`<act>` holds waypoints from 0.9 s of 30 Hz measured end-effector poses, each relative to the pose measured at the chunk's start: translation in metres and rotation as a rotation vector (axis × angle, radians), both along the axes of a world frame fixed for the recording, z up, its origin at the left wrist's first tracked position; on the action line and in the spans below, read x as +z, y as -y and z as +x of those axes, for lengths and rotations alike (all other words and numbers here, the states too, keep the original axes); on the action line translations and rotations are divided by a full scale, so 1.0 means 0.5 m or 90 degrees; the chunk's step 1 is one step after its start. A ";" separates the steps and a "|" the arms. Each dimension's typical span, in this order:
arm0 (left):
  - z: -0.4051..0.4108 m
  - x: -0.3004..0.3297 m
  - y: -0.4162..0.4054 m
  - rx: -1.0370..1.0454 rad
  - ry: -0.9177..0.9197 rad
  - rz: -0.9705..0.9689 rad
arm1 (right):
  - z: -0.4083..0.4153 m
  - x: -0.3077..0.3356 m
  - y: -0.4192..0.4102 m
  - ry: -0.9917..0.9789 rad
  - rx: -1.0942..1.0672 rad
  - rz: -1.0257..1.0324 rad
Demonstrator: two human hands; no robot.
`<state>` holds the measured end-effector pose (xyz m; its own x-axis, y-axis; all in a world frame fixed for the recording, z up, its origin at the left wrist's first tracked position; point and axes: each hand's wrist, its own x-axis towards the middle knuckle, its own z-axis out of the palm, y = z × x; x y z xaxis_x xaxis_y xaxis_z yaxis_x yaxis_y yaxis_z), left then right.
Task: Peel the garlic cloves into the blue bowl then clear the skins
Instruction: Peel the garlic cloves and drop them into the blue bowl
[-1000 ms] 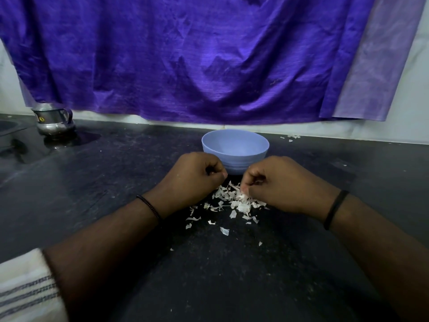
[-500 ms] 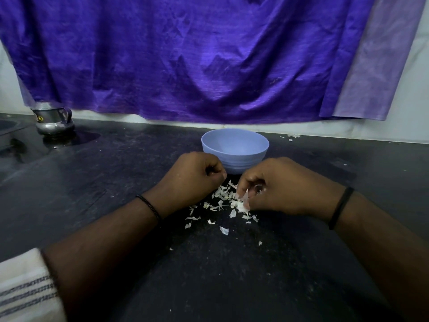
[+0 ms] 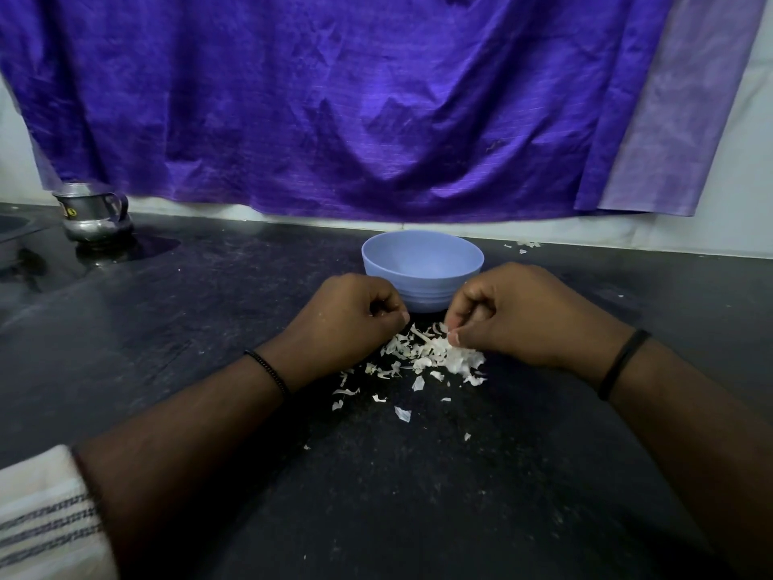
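Note:
The blue bowl (image 3: 422, 270) stands on the dark counter, just beyond both hands; its inside is not visible from here. A heap of white garlic skins (image 3: 426, 355) lies in front of it. My left hand (image 3: 347, 320) rests on the counter left of the heap with its fingers curled tight; whether it holds anything is hidden. My right hand (image 3: 514, 313) sits at the right side of the heap, its curled thumb and fingertips pinching into the skins. No whole clove shows.
A small steel jug (image 3: 94, 217) stands at the far left beside a wet patch. A purple cloth (image 3: 334, 102) hangs over the wall behind. A few stray skins (image 3: 525, 244) lie at the counter's back edge, right of the bowl.
My right hand has shifted slightly and its fingertips have closed on the right side of the skin heap, bunching it. The left hand has stayed in place.

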<state>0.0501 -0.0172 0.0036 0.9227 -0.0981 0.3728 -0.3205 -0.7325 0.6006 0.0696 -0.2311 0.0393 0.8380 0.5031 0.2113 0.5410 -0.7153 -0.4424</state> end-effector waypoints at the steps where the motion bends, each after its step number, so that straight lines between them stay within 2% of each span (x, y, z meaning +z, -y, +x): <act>1: 0.000 0.000 -0.001 0.001 0.000 -0.001 | -0.001 0.003 0.002 0.005 -0.012 0.000; 5: 0.001 -0.003 -0.004 0.003 -0.007 0.014 | 0.004 0.008 0.012 0.053 -0.036 -0.060; 8: 0.002 -0.003 -0.006 -0.002 -0.026 0.059 | 0.002 -0.004 0.000 0.024 0.023 -0.071; 12: 0.006 0.002 -0.013 0.020 -0.033 0.066 | -0.001 -0.017 -0.014 0.009 0.073 -0.152; 18: 0.008 0.010 -0.026 0.058 -0.020 0.062 | 0.004 -0.001 0.003 0.040 0.002 -0.030; 22: 0.008 0.010 -0.025 0.069 -0.027 0.076 | 0.005 0.001 0.003 0.012 -0.001 -0.026; 27: 0.014 0.011 -0.031 0.120 -0.019 0.080 | -0.006 0.013 0.012 -0.047 0.023 -0.158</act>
<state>0.0569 -0.0016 0.0091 0.9398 0.0333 0.3401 -0.1538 -0.8475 0.5081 0.0667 -0.2370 0.0456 0.8273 0.5616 0.0162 0.5407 -0.7880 -0.2945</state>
